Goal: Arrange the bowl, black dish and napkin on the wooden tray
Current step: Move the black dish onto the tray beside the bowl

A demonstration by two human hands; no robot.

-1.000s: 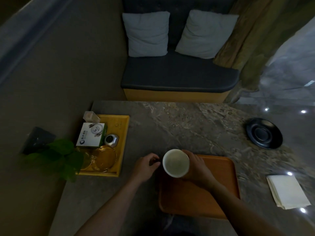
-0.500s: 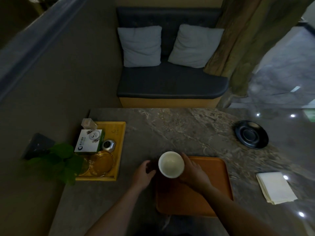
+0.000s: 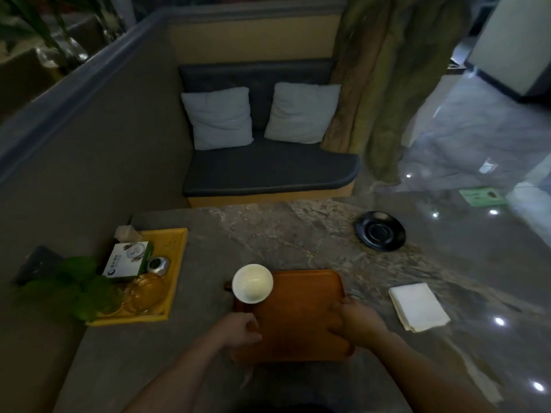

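Worktop [image 3: 298, 234] of dark marble carries it all. Tray [image 3: 298, 317] sits near the front edge, bowl [image 3: 252, 283] on its far left corner. Napkin [image 3: 419, 306] lies right of the tray, dish [image 3: 380, 231] further back, both off it. Right hand [image 3: 356, 323] grips the tray's right edge; left hand [image 3: 238, 329] curls at the left edge, its hold unclear.

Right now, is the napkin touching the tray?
Apart. The head view shows bare tabletop between the napkin and the tray's right edge.
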